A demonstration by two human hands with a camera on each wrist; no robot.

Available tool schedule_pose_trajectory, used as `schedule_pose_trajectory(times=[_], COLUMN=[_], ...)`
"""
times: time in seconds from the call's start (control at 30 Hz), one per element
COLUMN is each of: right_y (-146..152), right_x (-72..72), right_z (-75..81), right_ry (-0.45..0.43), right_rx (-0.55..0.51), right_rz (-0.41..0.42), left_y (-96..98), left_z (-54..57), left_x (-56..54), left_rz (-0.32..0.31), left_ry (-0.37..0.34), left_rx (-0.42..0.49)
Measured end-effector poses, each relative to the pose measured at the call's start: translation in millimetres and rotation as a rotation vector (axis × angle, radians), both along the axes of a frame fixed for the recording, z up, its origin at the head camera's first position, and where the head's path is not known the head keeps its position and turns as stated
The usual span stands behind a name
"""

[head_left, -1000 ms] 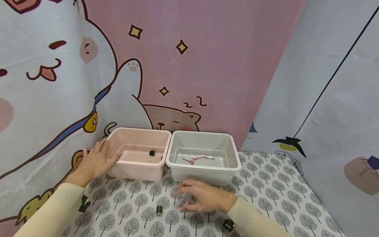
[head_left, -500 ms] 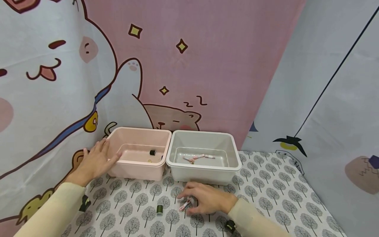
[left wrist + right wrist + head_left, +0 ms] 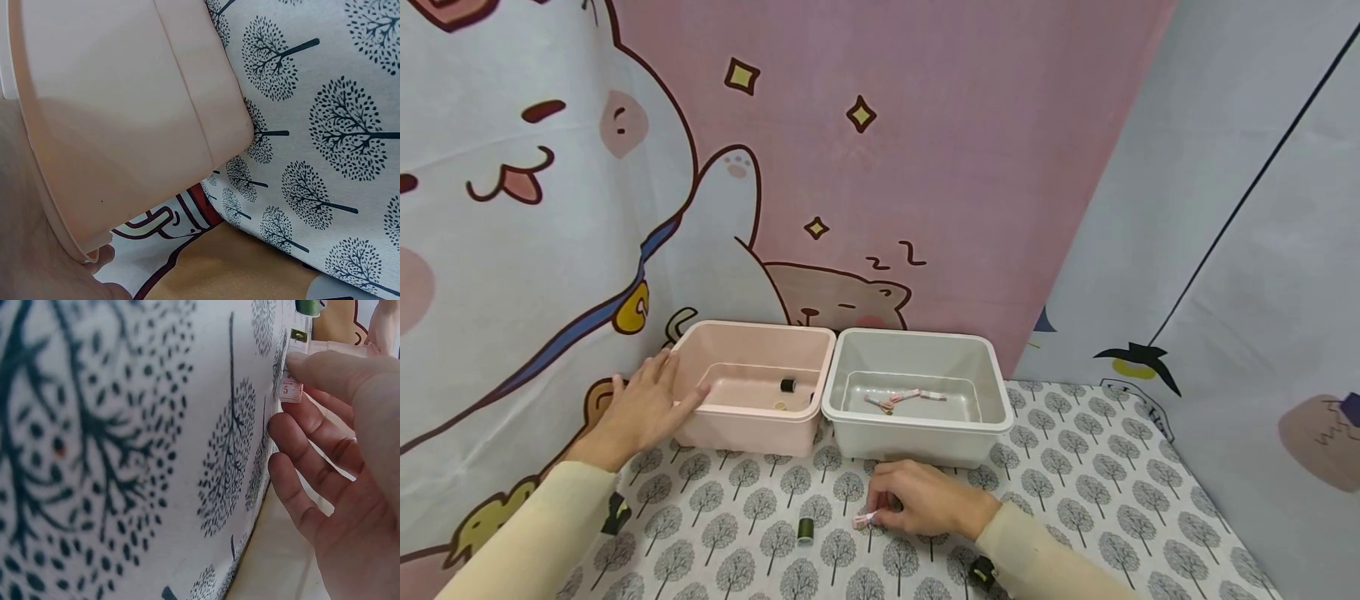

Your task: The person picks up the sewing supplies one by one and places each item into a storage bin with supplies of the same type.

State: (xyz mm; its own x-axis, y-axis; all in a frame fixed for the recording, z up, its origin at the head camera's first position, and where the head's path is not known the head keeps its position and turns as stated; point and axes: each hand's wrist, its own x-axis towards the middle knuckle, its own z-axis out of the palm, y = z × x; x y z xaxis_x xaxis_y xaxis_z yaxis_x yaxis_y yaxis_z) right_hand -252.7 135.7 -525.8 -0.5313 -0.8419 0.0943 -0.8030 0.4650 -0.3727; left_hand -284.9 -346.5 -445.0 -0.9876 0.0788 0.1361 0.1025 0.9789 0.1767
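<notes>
My right hand [image 3: 921, 500] pinches a small folded measuring tape [image 3: 862, 520], pink and white, between thumb and index finger, low over the tree-print cloth. A red 5 shows on the tape [image 3: 289, 392] in the right wrist view; the other fingers are loosely bent beneath it. Just left of the tape, a dark green thread spool [image 3: 805, 530] stands on the cloth. My left hand [image 3: 640, 408] rests at the left end of the pink bin [image 3: 737, 429], fingers extended, thumb over the front rim. Fingertips [image 3: 105, 256] show past the bin's corner in the left wrist view.
Right beside the pink bin stands a grey-white bin [image 3: 917, 442]; several pinkish strips [image 3: 906, 394] lie inside it. A black spool [image 3: 787, 385] and a small yellowish ring [image 3: 780, 406] lie in the pink bin. A printed fabric wall [image 3: 962, 167] rises behind both.
The fingers of my right hand have come together on the measuring tape, which earlier lay on the cloth between them. My left hand stays at the pink bin.
</notes>
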Motion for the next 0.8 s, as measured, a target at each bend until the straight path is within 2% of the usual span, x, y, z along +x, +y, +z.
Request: schedule_pose_trajectory(times=[0.27,0.8], right_y=[0.1,-0.4], right_x=[1.9,6.2], right_z=[3.9,9.8], right_ry=[-0.053,-0.030], right_rx=[-0.013,0.003], right_rz=[-0.006,-0.026], left_y=[0.9,0.9], left_z=[-0.1,-0.6], left_x=[-1.3,0.6], left_rz=[-0.002,-0.001], left_ry=[0.004,0.009], left_rx=[0.005,0.011])
